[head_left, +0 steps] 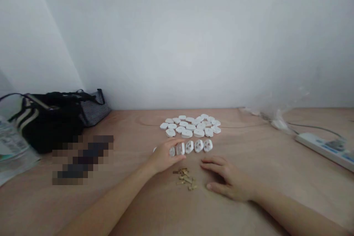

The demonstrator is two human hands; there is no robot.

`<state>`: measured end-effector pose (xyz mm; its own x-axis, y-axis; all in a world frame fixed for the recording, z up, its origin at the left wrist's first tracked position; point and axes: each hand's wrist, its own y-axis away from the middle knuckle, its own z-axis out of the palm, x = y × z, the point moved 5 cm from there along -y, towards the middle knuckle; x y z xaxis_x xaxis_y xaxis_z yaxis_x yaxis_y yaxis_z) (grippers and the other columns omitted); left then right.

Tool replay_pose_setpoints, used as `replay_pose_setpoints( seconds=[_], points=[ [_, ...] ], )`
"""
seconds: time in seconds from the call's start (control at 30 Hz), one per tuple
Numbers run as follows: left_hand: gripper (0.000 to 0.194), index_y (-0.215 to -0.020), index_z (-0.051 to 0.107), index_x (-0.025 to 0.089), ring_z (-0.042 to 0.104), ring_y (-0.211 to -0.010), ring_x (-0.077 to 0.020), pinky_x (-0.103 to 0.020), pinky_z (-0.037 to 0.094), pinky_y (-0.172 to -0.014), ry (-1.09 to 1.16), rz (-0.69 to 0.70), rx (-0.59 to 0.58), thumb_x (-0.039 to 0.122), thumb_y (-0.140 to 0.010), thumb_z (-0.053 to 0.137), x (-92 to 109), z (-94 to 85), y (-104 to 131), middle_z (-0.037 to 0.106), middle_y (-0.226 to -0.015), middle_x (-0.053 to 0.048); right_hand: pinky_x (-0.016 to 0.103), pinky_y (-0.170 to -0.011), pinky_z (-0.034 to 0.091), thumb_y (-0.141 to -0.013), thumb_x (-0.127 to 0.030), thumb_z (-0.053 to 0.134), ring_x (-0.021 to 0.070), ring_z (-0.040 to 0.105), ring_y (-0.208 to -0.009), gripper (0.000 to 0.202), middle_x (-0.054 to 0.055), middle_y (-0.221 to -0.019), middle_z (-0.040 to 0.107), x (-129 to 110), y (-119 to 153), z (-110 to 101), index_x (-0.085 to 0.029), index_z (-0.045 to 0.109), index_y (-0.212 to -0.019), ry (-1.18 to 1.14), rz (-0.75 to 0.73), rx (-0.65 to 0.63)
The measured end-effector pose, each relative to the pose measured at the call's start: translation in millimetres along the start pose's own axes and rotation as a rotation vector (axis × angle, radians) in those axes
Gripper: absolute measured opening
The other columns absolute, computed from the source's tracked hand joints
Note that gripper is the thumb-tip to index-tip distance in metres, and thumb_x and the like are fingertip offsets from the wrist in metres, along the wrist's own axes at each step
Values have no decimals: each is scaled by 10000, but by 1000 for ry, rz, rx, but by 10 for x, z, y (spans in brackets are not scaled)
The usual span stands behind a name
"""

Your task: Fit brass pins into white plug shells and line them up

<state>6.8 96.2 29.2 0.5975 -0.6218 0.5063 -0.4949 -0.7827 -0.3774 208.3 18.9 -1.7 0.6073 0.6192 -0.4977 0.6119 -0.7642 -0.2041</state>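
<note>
My left hand has its thumb and fingers closed about a white plastic plug shell in a short row. Beside it to the right, more plug shells stand in line with their holed faces toward me. Part of the row's left end is hidden by the same hand. My right hand lies open on the table, fingers stretched out and holding nothing. Between the hands is a small loose pile of brass plug pins, close to my right fingertips.
Behind the row, several white plug pieces are spread on the wooden table. A black bag and a clear plastic container stand left, near a blurred-out dark object. A power strip and a clear plastic bag are right.
</note>
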Motion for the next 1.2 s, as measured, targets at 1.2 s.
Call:
replay_pose_setpoints(
  seconds=[1.2],
  points=[
    [436,-1091,526,222,572,-916,-203,-321,451,-831,206,146,-110,247,-691,698,601,303,374,606,-1020,-40,448,-1016,348,-814,-465,547,274,410,-1219,568,119,-1339,440,66,25,-16,-215,438,-1313,-34,-27,5]
  ],
)
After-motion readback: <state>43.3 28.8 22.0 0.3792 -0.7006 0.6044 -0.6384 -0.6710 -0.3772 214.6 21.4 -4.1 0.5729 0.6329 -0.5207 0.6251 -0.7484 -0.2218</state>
